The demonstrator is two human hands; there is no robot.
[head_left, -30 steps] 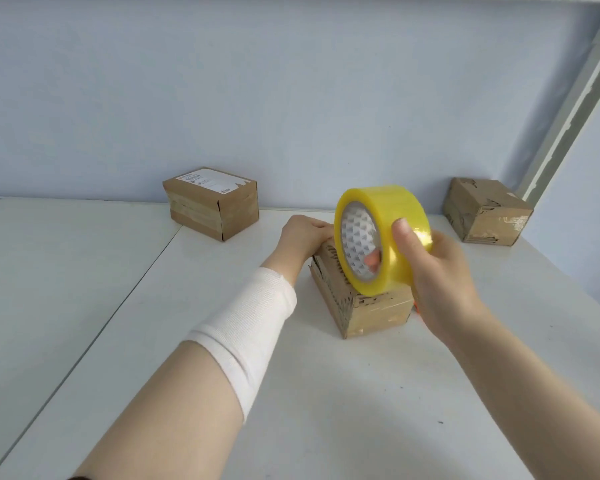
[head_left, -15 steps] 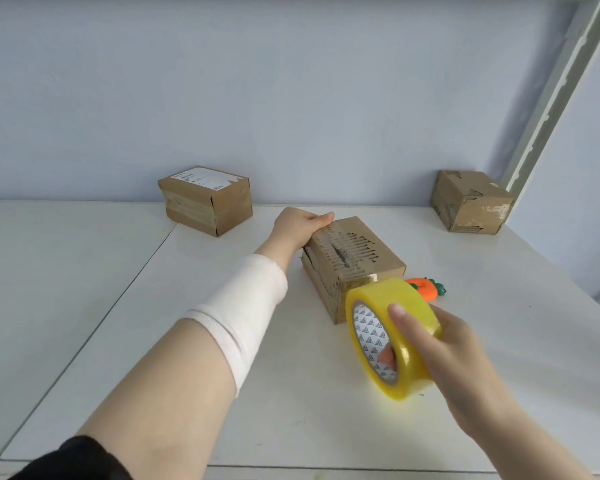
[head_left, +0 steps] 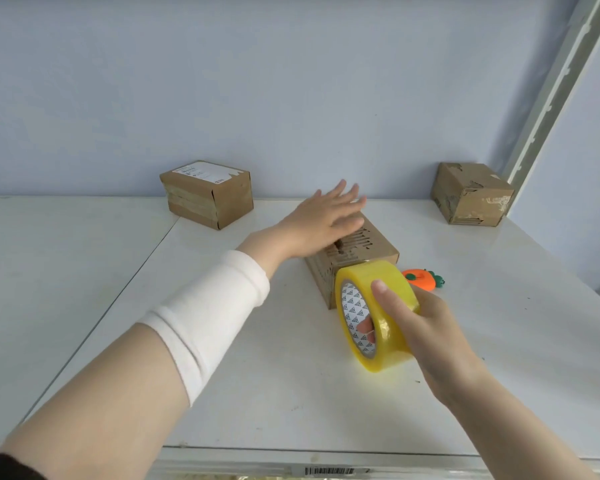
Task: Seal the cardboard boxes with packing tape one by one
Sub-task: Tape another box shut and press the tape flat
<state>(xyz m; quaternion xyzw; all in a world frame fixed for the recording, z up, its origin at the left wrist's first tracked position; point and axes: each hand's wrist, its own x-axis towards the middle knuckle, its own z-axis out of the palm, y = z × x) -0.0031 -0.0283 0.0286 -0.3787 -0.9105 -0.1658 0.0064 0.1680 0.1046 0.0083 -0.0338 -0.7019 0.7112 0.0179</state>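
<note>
Now left hand spread over box, right hand gripping tape roll, label illegible.

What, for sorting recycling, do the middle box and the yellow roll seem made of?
The middle box looks like brown cardboard: a matt, dull surface with folded edges and dark print. The tape roll looks like glossy, translucent yellow plastic film that catches highlights. Its white patterned core is probably card, though that is unclear.
</note>
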